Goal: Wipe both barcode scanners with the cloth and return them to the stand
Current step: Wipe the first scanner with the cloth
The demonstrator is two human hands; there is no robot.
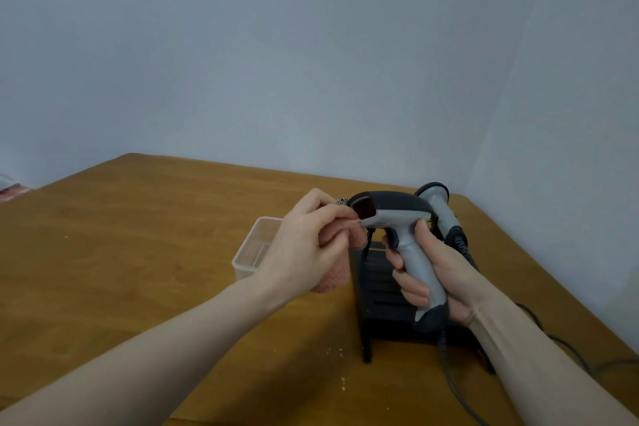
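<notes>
My right hand (439, 273) grips the handle of a grey and black barcode scanner (397, 214), held upright above the black stand (380, 290), its dark red window facing left. My left hand (304, 239) pinches a pink knitted cloth (333, 273) and holds it against the scanner's front edge, just below the window. Most of the cloth hangs under my palm. A second grey scanner (441, 207) sits behind, on the far right side of the stand, partly hidden by the first.
A clear plastic tub (254, 251) stands on the wooden table (138, 252) left of the stand, behind my left hand. Black cables (567, 346) trail over the table's right side. Small crumbs lie near the stand's front foot. A wall closes the back.
</notes>
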